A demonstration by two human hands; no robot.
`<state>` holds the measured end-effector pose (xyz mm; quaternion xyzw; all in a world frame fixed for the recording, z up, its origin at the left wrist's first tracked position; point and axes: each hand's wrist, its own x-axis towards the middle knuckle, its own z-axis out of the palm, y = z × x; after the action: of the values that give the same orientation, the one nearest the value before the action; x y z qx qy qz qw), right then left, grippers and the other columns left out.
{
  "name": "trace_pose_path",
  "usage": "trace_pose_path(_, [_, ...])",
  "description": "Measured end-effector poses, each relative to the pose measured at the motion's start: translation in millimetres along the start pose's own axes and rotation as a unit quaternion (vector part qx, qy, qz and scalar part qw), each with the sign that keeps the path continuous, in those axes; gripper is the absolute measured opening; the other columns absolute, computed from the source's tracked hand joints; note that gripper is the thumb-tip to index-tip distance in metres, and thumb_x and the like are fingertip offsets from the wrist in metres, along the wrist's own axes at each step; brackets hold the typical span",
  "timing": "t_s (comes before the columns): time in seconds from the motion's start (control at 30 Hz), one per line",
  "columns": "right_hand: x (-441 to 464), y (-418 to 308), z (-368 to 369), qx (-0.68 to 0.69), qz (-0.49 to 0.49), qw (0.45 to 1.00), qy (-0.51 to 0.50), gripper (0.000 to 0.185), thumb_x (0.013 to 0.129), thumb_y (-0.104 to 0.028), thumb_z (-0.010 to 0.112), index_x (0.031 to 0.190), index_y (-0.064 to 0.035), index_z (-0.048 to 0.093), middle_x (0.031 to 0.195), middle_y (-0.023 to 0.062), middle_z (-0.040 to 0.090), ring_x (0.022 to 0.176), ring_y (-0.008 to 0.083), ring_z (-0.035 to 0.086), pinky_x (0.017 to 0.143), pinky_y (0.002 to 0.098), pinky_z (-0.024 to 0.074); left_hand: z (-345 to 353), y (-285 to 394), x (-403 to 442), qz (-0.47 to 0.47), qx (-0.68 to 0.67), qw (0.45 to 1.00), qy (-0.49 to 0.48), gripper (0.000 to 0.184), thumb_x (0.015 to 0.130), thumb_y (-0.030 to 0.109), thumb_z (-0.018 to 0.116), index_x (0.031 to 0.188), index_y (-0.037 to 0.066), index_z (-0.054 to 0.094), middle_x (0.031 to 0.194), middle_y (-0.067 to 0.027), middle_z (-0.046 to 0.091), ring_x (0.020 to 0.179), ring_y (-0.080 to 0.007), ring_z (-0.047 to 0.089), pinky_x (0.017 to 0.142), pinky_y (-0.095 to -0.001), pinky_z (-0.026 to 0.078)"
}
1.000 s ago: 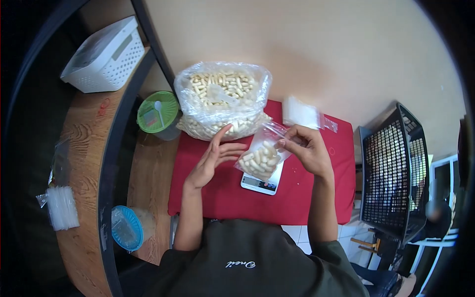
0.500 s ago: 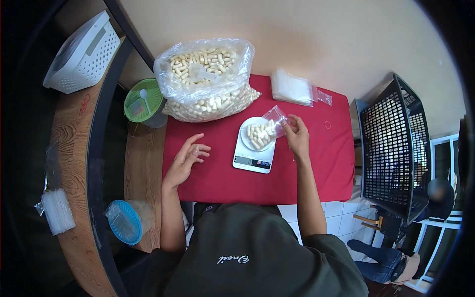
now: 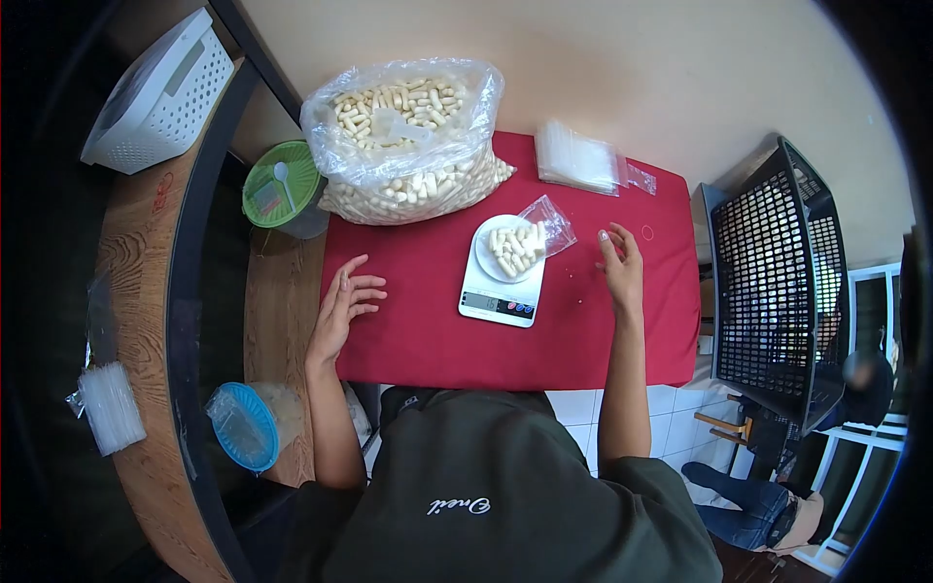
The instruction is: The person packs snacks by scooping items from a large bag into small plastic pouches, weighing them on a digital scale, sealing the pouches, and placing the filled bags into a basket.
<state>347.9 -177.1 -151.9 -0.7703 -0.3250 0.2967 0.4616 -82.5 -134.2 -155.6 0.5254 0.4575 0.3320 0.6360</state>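
Observation:
On the white digital scale [image 3: 500, 303] lies a small clear bag of capsules [image 3: 517, 248], its empty upper end hanging off to the right. The scale's display shows digits that look like 75. My left hand [image 3: 340, 306] hovers left of the scale over the red cloth, fingers apart and holding nothing. To the right of the bag, my right hand [image 3: 620, 267] is also empty, with its fingers spread. Behind the scale stands a large open plastic bag [image 3: 408, 185] full of capsules, with a translucent scoop [image 3: 397, 128] lying on top.
A stack of clear bags [image 3: 575, 160] lies at the back of the red table [image 3: 437, 340]. Green-lidded tub [image 3: 280, 185], blue basket [image 3: 243, 426] and white basket [image 3: 180, 97] are at left. A black crate [image 3: 768, 291] and a person [image 3: 753, 505] are at right.
The small bag of capsules was lowered onto the scale and let go. My right hand opened and moved right, away from it. My left hand moved left, away from the scale.

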Motion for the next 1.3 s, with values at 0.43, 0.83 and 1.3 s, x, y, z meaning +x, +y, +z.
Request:
trace_pose_path(0.43, [8.9,12.3,16.0,0.058,0.027,0.997,-0.041,0.049,0.092,-0.023,0.069,0.131,0.0007,0.052,0.107,0.0142,0.066,0.092,0.0177,0.066,0.066,0.0272,0.0558,5.3,-3.1,0.9,0.001,0.007,1.0,-0.001,0.057,0.106,0.047,0.031,0.145,0.006,0.037,0.118,-0.0138,0.061,0.104,-0.0194,0.062,0.088,-0.0314,0.05])
trace_pose_path(0.83, [-11.8,-39.9,30.7,0.191,-0.052,0.962,-0.189,0.014,0.087,0.004,0.065,0.101,0.0043,0.063,0.087,0.0102,0.071,0.083,0.0152,0.069,0.075,0.0269,0.0563,67.3,6.3,18.9,0.069,0.085,0.994,0.003,0.03,0.094,0.01,0.064,0.122,-0.001,0.061,0.111,-0.0123,0.066,0.1,-0.0186,0.065,0.084,-0.0294,0.052])
trace_pose_path(1.3, [-77.6,-101.0,-1.7,0.196,-0.106,0.945,-0.238,0.006,0.086,0.004,0.069,0.092,0.0035,0.066,0.086,0.0131,0.073,0.083,0.0154,0.07,0.076,0.0262,0.056,140.3,77.4,48.1,0.222,-0.039,0.974,-0.02,0.01,0.09,0.004,0.067,0.095,-0.005,0.068,0.086,-0.0073,0.067,0.077,-0.0082,0.061,0.066,-0.0242,0.048])
